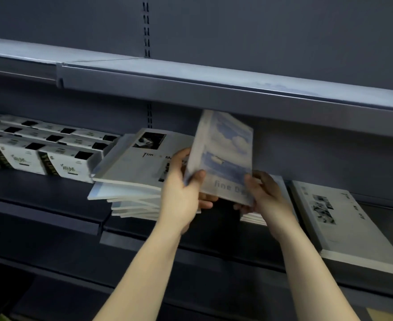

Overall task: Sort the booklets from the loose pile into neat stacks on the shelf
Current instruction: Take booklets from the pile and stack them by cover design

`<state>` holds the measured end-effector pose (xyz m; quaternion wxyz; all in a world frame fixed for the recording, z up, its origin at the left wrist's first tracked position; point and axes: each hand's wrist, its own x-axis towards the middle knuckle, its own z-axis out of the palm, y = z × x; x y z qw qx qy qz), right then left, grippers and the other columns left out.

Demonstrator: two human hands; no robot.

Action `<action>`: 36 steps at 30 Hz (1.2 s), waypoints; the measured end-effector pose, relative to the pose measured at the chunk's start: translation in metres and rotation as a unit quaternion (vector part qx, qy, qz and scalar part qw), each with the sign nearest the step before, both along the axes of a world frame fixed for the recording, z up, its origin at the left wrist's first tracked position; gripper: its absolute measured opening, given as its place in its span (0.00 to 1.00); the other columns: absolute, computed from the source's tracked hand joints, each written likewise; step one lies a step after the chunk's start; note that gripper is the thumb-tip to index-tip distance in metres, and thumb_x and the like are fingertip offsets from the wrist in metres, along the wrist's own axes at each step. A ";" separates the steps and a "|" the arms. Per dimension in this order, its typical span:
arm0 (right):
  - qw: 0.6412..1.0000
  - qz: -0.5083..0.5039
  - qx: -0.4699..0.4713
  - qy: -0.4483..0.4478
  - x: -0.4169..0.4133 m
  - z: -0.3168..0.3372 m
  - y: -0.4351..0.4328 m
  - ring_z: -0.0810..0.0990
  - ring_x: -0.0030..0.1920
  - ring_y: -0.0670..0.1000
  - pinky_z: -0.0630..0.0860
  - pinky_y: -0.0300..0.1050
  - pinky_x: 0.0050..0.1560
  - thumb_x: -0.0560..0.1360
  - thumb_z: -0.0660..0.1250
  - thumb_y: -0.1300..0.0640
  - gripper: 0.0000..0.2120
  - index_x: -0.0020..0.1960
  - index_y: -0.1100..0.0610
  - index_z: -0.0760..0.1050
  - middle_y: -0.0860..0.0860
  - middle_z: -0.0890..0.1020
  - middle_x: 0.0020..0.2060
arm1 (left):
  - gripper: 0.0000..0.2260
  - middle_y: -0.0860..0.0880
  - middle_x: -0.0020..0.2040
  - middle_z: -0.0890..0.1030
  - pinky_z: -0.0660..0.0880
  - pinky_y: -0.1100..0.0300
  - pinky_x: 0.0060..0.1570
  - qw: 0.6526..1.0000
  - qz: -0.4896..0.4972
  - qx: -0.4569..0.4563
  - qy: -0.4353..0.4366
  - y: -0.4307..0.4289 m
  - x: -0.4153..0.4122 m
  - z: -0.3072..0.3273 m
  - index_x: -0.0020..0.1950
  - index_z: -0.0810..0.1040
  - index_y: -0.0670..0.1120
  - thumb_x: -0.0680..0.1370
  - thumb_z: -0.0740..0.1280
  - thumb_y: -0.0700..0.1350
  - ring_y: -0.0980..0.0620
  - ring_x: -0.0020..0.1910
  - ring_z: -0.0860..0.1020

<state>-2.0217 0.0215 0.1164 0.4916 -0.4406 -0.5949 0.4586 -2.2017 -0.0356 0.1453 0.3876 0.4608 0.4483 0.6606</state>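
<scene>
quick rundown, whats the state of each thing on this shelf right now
blue booklet: off the shelf, tilted up on edge, held in both hands
left hand: grips the booklet's lower left edge
right hand: grips its lower right corner
loose pile: askew, edges fanned out, grey cover on top
grey stack: lying flat, edges squared
white boxes: packed in rows

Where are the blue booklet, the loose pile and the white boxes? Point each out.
blue booklet (pixel 223 154): head view, middle of its cloud cover.
loose pile (pixel 130 169): head view, cover of the top booklet.
white boxes (pixel 22 159): head view, front face of one box.
</scene>
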 end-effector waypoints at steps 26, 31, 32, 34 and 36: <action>0.977 -0.170 -0.125 -0.015 0.133 -0.062 0.021 0.80 0.47 0.52 0.79 0.40 0.32 0.77 0.66 0.59 0.06 0.51 0.49 0.73 0.51 0.78 0.48 | 0.21 0.50 0.72 0.66 0.54 0.54 0.72 0.782 0.051 -0.077 0.616 0.055 0.071 -0.141 0.74 0.62 0.50 0.82 0.52 0.53 0.50 0.73 0.60; 0.938 -0.231 -0.054 -0.255 0.137 -0.066 0.027 0.82 0.38 0.53 0.81 0.49 0.34 0.75 0.69 0.53 0.08 0.50 0.57 0.77 0.53 0.82 0.41 | 0.22 0.50 0.72 0.67 0.54 0.54 0.72 0.790 0.062 -0.080 0.605 0.055 0.070 -0.144 0.74 0.63 0.50 0.81 0.53 0.54 0.50 0.73 0.60; 0.914 -0.247 -0.030 -0.319 0.137 -0.065 0.029 0.82 0.39 0.56 0.80 0.50 0.37 0.74 0.70 0.52 0.10 0.50 0.58 0.79 0.55 0.83 0.40 | 0.22 0.49 0.72 0.67 0.54 0.54 0.72 0.790 0.064 -0.081 0.604 0.055 0.069 -0.144 0.74 0.63 0.49 0.81 0.53 0.54 0.50 0.73 0.61; 0.872 -0.275 0.011 -0.404 0.135 -0.062 0.032 0.81 0.44 0.60 0.73 0.46 0.39 0.74 0.70 0.50 0.15 0.51 0.61 0.79 0.59 0.83 0.43 | 0.22 0.49 0.71 0.68 0.54 0.54 0.72 0.793 0.065 -0.084 0.600 0.055 0.070 -0.145 0.74 0.63 0.48 0.81 0.54 0.54 0.49 0.72 0.62; 0.861 -0.288 0.027 -0.418 0.132 -0.060 0.033 0.79 0.43 0.58 0.67 0.44 0.38 0.74 0.70 0.50 0.16 0.52 0.62 0.79 0.59 0.83 0.44 | 0.23 0.48 0.71 0.68 0.54 0.54 0.72 0.794 0.067 -0.085 0.598 0.055 0.070 -0.145 0.74 0.63 0.48 0.81 0.54 0.54 0.48 0.72 0.62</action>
